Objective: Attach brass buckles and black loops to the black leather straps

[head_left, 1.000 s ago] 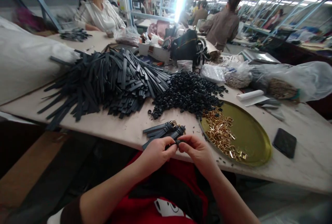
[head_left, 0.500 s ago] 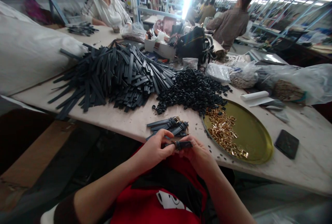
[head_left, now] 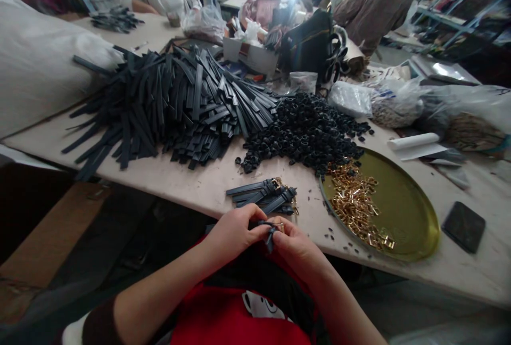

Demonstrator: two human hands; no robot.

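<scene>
Dark grey-blue, one strap (head_left: pixel 270 240) with a gold buckle (head_left: pixel 281 227) sits between our hands in the head view, at the near edge of the table (head_left: pixel 199 189). We pinch it with the thumb and fingers of both our left hand (head_left: pixel 236 226) and our right hand (head_left: pixel 297 246). Just beyond lie buckled straps (head_left: pixel 255 191); rightward, a brass-coloured tray (head_left: pixel 407 212) holds loose buckles (head_left: pixel 354 204).

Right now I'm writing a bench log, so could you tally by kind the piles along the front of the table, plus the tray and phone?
Pile of loose dark straps: 1
Pile of small dark loops: 1
Pile of gold-coloured buckles: 1
Small pile of straps with buckles: 1
Round tray: 1
Phone: 1
Total: 6
</scene>
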